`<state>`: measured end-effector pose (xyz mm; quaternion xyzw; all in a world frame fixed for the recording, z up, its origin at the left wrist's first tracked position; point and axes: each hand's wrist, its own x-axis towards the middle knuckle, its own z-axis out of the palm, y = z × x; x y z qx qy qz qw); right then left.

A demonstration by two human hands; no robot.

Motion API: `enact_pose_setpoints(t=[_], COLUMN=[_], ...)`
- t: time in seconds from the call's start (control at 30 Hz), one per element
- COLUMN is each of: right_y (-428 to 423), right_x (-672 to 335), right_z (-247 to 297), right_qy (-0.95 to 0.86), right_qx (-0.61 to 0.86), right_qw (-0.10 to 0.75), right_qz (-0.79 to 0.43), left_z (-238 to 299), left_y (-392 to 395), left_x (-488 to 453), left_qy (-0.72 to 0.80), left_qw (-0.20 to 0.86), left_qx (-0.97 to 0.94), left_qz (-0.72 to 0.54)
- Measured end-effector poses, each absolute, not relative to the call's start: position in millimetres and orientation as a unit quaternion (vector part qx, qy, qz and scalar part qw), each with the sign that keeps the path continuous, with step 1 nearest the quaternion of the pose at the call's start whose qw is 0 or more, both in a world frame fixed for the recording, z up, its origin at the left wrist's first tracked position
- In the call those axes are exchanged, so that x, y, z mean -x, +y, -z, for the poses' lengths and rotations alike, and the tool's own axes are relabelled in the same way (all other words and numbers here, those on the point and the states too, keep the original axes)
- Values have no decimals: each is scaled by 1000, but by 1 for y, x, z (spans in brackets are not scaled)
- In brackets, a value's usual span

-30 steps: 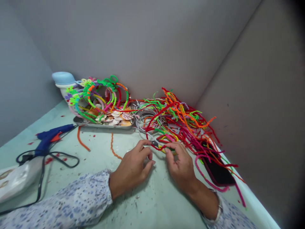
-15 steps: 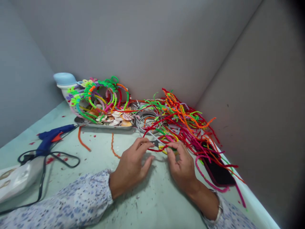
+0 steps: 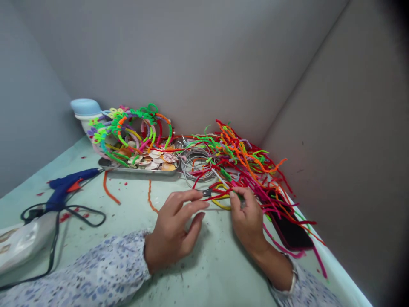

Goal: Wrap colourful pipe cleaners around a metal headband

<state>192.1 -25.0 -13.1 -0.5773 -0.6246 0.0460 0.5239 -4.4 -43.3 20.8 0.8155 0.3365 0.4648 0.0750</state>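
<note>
My right hand (image 3: 248, 224) is closed in a pinch on one end of a red pipe cleaner (image 3: 217, 196), which points left towards my other hand. A thin pale rod or wire (image 3: 220, 178) also runs up from the pinching fingertips; whether they grip it too is unclear. My left hand (image 3: 174, 228) has its fingers apart and holds nothing, close to the free end of the red pipe cleaner. Just behind both hands lies a tool with yellow handles (image 3: 221, 205) and a dark pivot, partly covered, either pliers or scissors.
Many loose pipe cleaners (image 3: 246, 157) pile up behind, beside a wire coil (image 3: 191, 166). A metal tray (image 3: 143, 171) holds shells, with pipe-cleaner headbands (image 3: 119, 128) and a white bottle (image 3: 85, 111) there. A blue glue gun (image 3: 62, 189) lies left, a phone (image 3: 292, 230) right.
My left hand has opened and drawn slightly away from the red pipe cleaner. My right hand has shifted a little to the right, still pinching it. The pale rod has tilted.
</note>
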Motion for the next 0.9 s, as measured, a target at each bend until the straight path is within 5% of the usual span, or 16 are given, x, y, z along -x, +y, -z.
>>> enact_pose_setpoints(t=[0.3, 0.57, 0.77, 0.9], right_y=[-35, -33, -30, -30], right_x=[-190, -191, -190, -189], right_z=[9, 11, 11, 13], right_qy=[-660, -656, -662, -677], right_qx=[494, 498, 525, 523], right_qw=[565, 565, 533, 514], right_qz=[-41, -35, -45, -58], left_z=[-4, -12, -19, -22], left_y=[-32, -17, -22, -26], left_x=[-1, 1, 2, 4], left_qy=[436, 347, 264, 234], left_qw=[331, 654, 742, 708], left_qx=[-774, -515, -484, -572], left_qz=[-319, -432, -380, -343])
